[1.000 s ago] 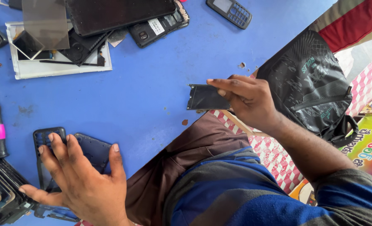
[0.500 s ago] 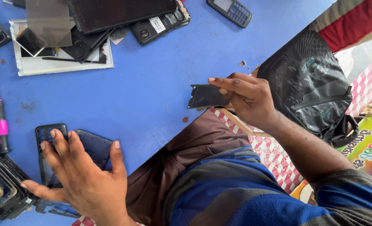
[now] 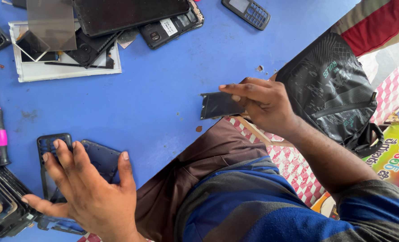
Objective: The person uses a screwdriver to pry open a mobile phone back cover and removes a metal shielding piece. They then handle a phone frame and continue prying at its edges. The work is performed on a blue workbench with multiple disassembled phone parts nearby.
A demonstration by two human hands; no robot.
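Here our right hand (image 3: 262, 105) pinches a small dark panel (image 3: 219, 105) at the blue table's (image 3: 154, 89) edge; our left hand (image 3: 87, 192) lies spread, fingers wide, over a phone frame (image 3: 51, 145), screwdriver (image 3: 0, 134) nearby.

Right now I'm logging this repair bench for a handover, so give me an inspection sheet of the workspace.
Surface: blue table, scuffed, with small brown crumbs near its edge.
Job's things: small dark flat panel pinched in the right hand; dark phone frames flat under the left hand.
Clutter: pink-handled screwdriver; white tray of dark phone parts; keypad phone; black bag at the table's edge.
Grippers: left hand spread, pressing down; right hand closed on the panel.
Cables: nothing seen.
Surroundings: pink checked floor, red cloth, the person's brown trousers.
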